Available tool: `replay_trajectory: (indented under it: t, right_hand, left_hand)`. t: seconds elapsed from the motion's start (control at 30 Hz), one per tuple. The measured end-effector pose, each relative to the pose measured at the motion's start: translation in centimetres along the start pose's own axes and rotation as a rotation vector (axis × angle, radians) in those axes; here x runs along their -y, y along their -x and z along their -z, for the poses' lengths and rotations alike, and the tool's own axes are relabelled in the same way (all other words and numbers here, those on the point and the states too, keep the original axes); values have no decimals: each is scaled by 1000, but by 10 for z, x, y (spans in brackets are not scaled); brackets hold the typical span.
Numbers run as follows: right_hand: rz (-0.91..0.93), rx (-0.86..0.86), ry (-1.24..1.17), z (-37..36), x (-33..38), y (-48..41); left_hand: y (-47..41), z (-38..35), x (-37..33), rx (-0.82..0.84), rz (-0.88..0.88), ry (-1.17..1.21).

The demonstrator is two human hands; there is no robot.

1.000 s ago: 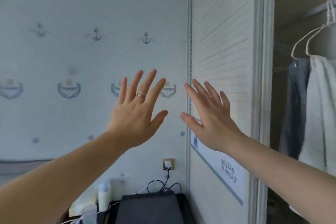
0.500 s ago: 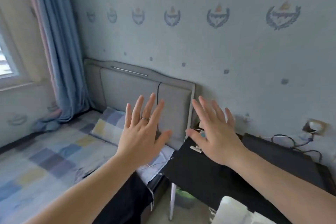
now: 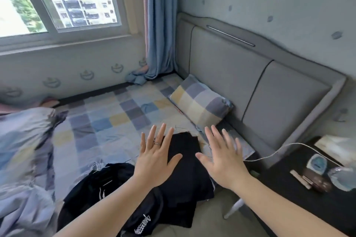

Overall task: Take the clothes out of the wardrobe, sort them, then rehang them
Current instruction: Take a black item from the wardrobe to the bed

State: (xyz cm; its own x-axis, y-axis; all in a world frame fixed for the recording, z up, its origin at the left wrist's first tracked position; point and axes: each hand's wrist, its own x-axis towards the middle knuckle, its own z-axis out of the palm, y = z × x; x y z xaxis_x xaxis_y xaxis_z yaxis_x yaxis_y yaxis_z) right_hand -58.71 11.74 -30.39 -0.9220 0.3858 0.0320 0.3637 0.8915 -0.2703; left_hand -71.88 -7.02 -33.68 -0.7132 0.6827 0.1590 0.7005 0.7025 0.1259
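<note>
Two hands in view, left hand and right hand, one ring, one heap of black clothes near, garment count unclear, one pillow far right, one curtain, one window far left, one cable right

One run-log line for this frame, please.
location: at bed | left hand: open, over black clothes | right hand: open, holds nothing | black clothes: heaped on bed, none on hangers

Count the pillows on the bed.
1. The checked pillow lies along the foot of the headboard, at the bed's right side. The bunched quilt at the left could hide another.
</note>
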Motion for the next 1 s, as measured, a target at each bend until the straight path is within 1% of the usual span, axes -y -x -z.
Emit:
replay_trajectory:
  t: [0.2, 0.47, 0.77, 0.87, 1.0]
  right_hand:
    - [94, 190, -2, -49, -10, -69]
    - [117, 326, 44, -100, -6, -141]
    - [6, 430, 108, -163, -1, -231]
    - [-81, 459, 105, -194, -9, -260]
    - [-147, 507, 103, -243, -33, -293]
  left_hand:
    - [-23, -47, 29, 123, 201, 34]
    - [-56, -90, 83, 214, 329, 86]
    - [-123, -148, 154, 316, 353, 202]
    - [-146, -181, 170, 365, 370, 245]
    - [-169, -235, 182, 441, 424, 284]
